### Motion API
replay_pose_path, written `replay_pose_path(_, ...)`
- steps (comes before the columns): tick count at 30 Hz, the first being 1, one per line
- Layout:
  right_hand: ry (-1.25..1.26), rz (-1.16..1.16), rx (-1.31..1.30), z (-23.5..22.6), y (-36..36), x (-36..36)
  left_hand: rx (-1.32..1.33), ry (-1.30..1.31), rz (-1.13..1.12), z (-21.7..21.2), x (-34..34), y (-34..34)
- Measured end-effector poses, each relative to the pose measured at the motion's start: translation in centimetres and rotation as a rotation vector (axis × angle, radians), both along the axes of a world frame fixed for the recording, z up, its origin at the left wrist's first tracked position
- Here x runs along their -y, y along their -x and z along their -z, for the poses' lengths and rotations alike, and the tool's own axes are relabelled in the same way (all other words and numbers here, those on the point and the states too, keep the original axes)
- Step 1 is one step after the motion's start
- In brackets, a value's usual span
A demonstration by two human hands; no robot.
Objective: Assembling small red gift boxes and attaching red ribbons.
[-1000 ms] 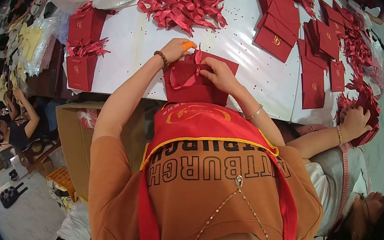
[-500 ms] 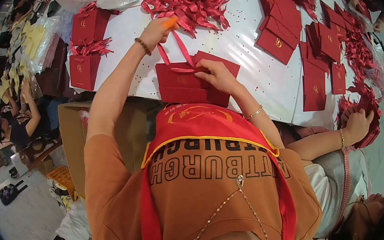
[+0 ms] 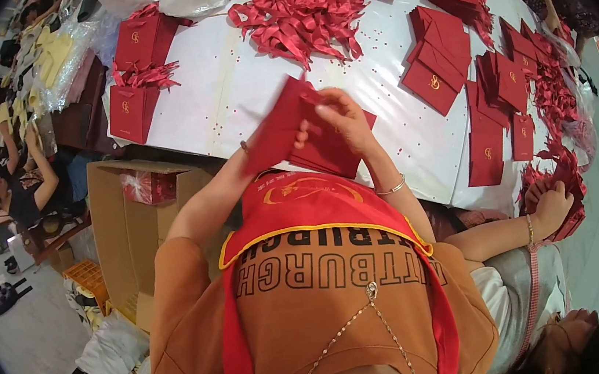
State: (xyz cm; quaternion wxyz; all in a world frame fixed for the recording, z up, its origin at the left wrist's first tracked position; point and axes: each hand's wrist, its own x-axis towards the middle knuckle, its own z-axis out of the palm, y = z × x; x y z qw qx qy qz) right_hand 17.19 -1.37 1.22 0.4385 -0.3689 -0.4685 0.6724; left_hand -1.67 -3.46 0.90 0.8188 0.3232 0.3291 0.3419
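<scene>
A dark red paper gift bag (image 3: 273, 132), tilted and smeared by motion, is held just in front of my body. Behind it most of my left hand (image 3: 302, 134) is hidden; its fingertips curl round the bag's right edge. My right hand (image 3: 348, 116) is closed at the bag's top corner, with thumb and fingers pinching by the red ribbon handle (image 3: 310, 96). Beneath both hands, more flat red bags (image 3: 328, 150) lie at the table's near edge. Beyond them is a heap of loose red ribbons (image 3: 298, 13).
Stacks of red bags stand on the white table (image 3: 229, 84) at left (image 3: 132, 114) and right (image 3: 437, 64). Below the table's left edge is an open cardboard box (image 3: 117, 237). At right, a co-worker's hand (image 3: 553, 208) holds red bags with ribbons.
My left hand has come down from the ribbon heap to the bag, and the orange thing at its fingers no longer shows. The bag has been lifted and tilted up.
</scene>
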Motion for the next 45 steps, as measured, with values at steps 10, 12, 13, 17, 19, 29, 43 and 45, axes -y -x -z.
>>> replay_pose_path(10,-0.236,0.276,0.427,-0.3,-2.9,-0.1,-1.386,-0.622,-0.214,-0.1,-4.4,0.7)
replay_pose_path(12,-0.399,0.085,0.536,-0.1,-1.1,-0.4,-1.212,-1.143,-0.411,2.1,-8.3,1.1)
replay_pose_path(13,-0.541,0.009,0.641,0.0,-0.1,-0.6,-1.208,-1.148,-0.407,2.3,-9.9,0.6)
replay_pose_path(17,-0.871,-0.074,1.012,2.4,1.9,0.0,-1.653,-1.513,-0.035,3.0,-13.5,-0.7)
replay_pose_path(19,-0.957,-0.047,1.092,2.7,2.0,0.1,-1.757,-1.583,0.045,3.7,-13.9,0.0)
replay_pose_path(29,-0.887,-0.066,1.097,2.6,0.9,-0.8,-0.652,-0.895,-0.728,-7.9,-11.7,7.1)
replay_pose_path(43,-0.004,-0.275,0.694,0.4,-0.1,-4.0,-0.653,-0.158,-0.192,-2.7,-2.3,0.9)
replay_pose_path(45,-0.038,-0.301,0.698,0.3,-0.1,-4.0,-0.777,-0.378,-0.233,-0.3,-2.0,0.1)
